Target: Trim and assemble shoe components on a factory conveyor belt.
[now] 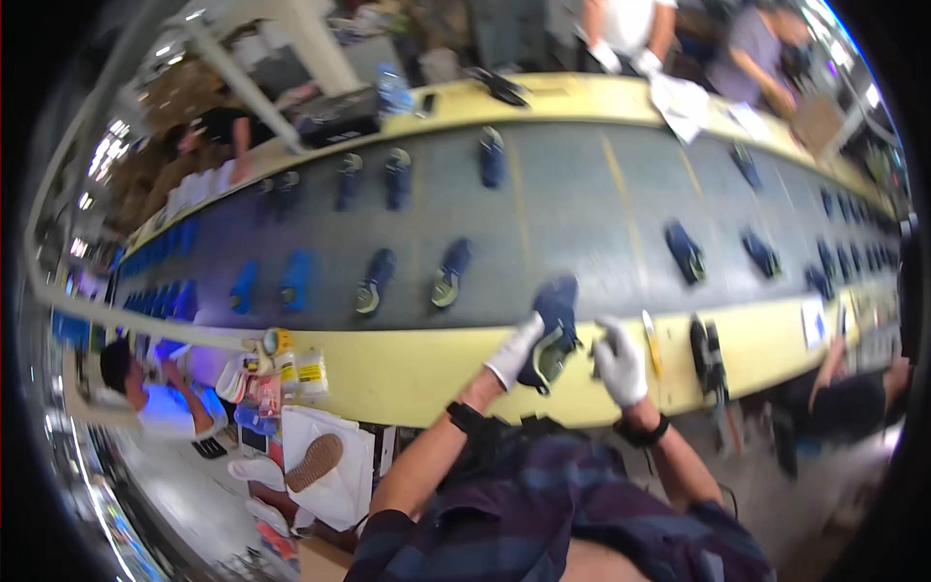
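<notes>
A dark navy sneaker (555, 312) with a pale green-and-dark opening is held over the near edge of the belt, its heel end toward me. My left hand (514, 351), in a white glove, is closed on the sneaker's left side. Just right of the shoe and apart from it is my right hand (621, 365), also white-gloved with dark fingertips. Its fingers are bent but spread from the thumb, and I see nothing between them. The nearest shoe on the belt is another navy sneaker (452, 274), to the left.
A grey conveyor belt (582, 223) carries rows of navy and blue shoes. Along its near side runs a yellow ledge (436, 373) with a yellow-handled tool (651, 341), dark tools (708, 354) and a tape roll (277, 340). A brown-soled shoe (315, 463) lies lower left. Several people work around the belt.
</notes>
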{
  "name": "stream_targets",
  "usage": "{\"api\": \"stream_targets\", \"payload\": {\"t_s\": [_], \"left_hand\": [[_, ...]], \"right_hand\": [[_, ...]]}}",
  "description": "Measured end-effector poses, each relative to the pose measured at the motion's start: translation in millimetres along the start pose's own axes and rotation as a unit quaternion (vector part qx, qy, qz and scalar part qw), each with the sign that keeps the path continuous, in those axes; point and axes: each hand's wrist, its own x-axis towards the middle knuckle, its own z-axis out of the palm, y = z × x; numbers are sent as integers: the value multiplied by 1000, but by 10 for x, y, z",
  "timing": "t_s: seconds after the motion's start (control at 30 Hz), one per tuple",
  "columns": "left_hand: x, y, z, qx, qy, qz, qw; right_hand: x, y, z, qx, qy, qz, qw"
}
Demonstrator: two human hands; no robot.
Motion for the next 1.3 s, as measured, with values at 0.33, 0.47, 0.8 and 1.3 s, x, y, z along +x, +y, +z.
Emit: {"api": "stream_targets", "payload": {"t_s": [0.33,0.47,0.8,1.3], "left_hand": [[-158,240,393,328,-61,214,918],[-344,402,762,11,-104,-16,994],[-306,283,634,-328,-304,-117,887],[13,-8,416,-366,-59,-248,895]], "right_hand": [[-558,445,-260,68,47,165,983],[-698,478,-266,13,5,166,986],[-648,501,-130,-43,-29,120,991],[-613,758,-178,-109,-94,108,984]]}}
